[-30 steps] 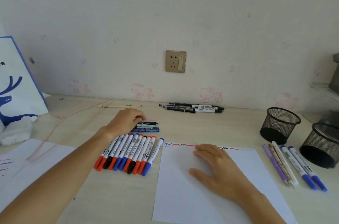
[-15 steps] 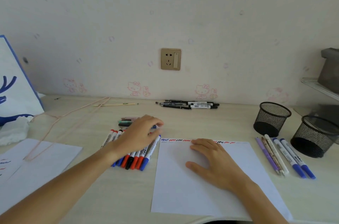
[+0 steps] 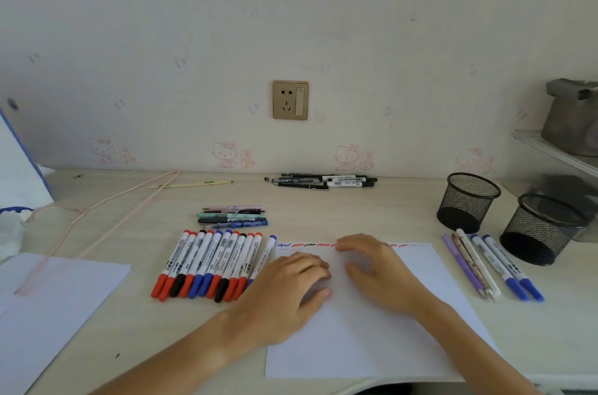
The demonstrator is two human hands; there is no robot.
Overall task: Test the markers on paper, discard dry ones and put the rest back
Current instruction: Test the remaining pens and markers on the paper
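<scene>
A white sheet of paper (image 3: 356,346) lies in front of me, with short red, blue and black scribbles (image 3: 304,245) along its top edge. My left hand (image 3: 288,294) rests on the sheet's left part with loosely bent fingers; I see no marker in it. My right hand (image 3: 378,271) lies flat on the paper, fingertips near the scribbles. Left of the sheet, a row of several capped markers (image 3: 213,262) with red, blue and black caps lies side by side. Two black mesh cups (image 3: 467,200) (image 3: 543,229) stand at the right.
A small stack of pens (image 3: 233,218) lies behind the marker row, and black pens (image 3: 323,181) by the wall. Several pens and blue markers (image 3: 492,265) lie right of the sheet. Another paper (image 3: 58,297) and a pink cord (image 3: 97,210) are at the left.
My left hand has come away from the pen stack behind the marker row and moved right onto the paper. My right hand has stayed on the sheet.
</scene>
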